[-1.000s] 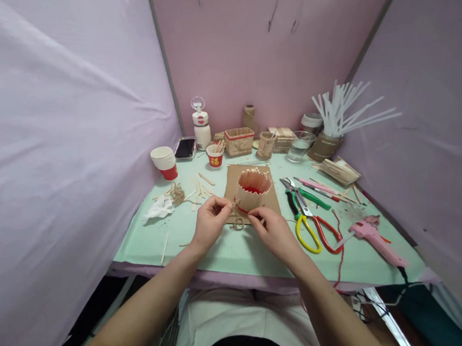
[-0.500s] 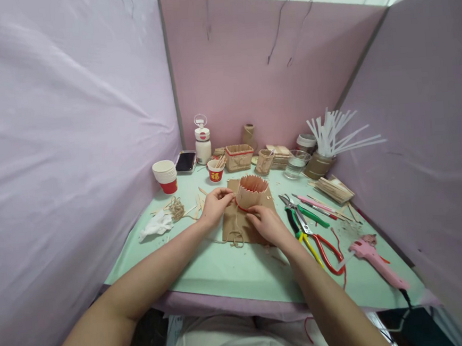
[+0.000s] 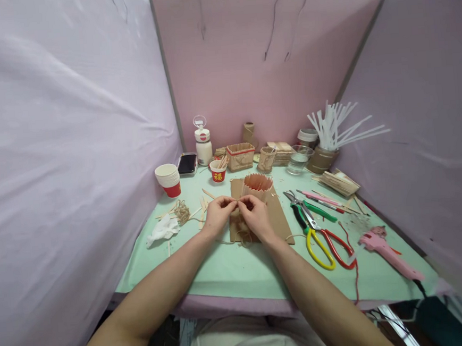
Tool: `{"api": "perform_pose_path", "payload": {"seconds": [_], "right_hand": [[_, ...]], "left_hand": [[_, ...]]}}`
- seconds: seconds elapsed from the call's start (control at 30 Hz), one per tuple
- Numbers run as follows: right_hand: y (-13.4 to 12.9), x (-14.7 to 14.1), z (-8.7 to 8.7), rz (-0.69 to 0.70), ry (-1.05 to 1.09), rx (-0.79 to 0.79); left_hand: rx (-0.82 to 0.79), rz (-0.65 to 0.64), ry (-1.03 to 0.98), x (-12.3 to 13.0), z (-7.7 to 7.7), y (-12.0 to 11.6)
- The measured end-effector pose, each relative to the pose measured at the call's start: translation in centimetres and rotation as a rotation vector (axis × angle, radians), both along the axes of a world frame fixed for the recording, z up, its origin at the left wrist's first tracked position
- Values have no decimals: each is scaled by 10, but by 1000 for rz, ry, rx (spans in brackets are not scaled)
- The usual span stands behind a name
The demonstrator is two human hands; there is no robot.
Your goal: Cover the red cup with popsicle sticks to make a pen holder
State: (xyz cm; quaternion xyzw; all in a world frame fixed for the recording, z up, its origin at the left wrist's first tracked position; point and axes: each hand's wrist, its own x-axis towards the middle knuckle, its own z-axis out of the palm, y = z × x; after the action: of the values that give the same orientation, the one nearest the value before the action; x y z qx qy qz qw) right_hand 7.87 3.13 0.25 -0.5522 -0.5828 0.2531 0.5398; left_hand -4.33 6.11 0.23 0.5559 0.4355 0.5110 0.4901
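A round holder of upright wooden sticks with a jagged top stands on a brown cardboard sheet in the head view. Right in front of it, my left hand and my right hand meet, fingertips almost touching. Both are closed in a pinch on thin jute twine, mostly covered by the fingers. Loose twine curls across the front of the cardboard below my hands. The lower front of the holder is hidden behind my right hand.
Left of my hands lie a twine bundle and crumpled tissue. To the right are pliers, scissors and a pink glue gun. Behind stand paper cups, a stick basket and a water bowl.
My right hand has moved from the holder's lower side up to meet my left hand in front of it. The camera view has shifted slightly.
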Motion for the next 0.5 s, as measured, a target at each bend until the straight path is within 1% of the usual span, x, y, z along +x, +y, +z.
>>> {"api": "perform_pose_path", "payload": {"seconds": [0.17, 0.3, 0.5], "right_hand": [[-2, 10, -3, 28, -18, -42], [3, 15, -10, 60, -24, -95], [10, 18, -20, 110, 10, -161]], "left_hand": [[29, -5, 129, 4, -5, 0], [67, 0, 254, 5, -9, 1], [49, -3, 297, 5, -12, 3]]}}
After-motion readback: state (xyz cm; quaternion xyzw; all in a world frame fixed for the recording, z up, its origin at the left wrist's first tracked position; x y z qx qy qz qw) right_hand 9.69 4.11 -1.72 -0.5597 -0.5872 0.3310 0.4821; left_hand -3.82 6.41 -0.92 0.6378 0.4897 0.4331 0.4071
